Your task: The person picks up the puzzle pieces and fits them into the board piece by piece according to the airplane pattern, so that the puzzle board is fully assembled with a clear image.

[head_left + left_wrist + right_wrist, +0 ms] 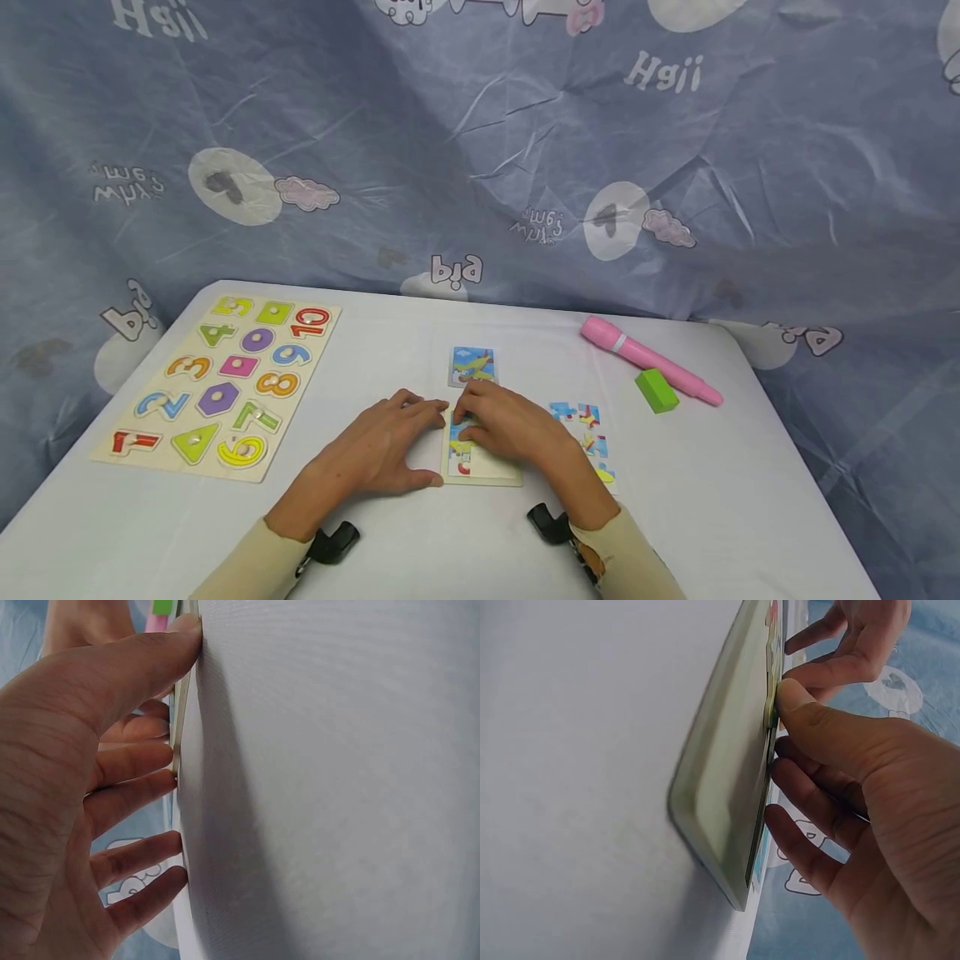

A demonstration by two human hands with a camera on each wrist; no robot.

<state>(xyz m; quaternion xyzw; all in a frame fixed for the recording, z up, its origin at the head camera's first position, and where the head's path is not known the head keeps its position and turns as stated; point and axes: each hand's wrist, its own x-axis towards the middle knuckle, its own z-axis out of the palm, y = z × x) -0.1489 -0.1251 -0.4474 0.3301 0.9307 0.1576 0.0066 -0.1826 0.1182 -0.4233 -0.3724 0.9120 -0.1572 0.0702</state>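
Note:
A small wooden puzzle tray (497, 480) lies flat on the white table, with jigsaw pieces (459, 463) fitted along its left side. My left hand (384, 450) lies at the tray's left edge, fingers extended, thumb (176, 645) touching its near corner. Over the tray, my right hand (517, 425) has curled fingers and pinches a puzzle piece among those in the tray; that hand hides much of the piece. In the right wrist view the right thumb (796, 697) touches a yellowish piece (771, 705). Behind the tray is an airplane picture card (472, 363), partly covered by the right hand.
Several loose jigsaw pieces (592, 442) lie right of the tray, partly behind the right forearm. Farther right are a pink marker-shaped stick (645, 357) and a green block (657, 391). A number-and-shape puzzle board (281, 433) lies on the left. A printed blue curtain (450, 125) hangs behind the table.

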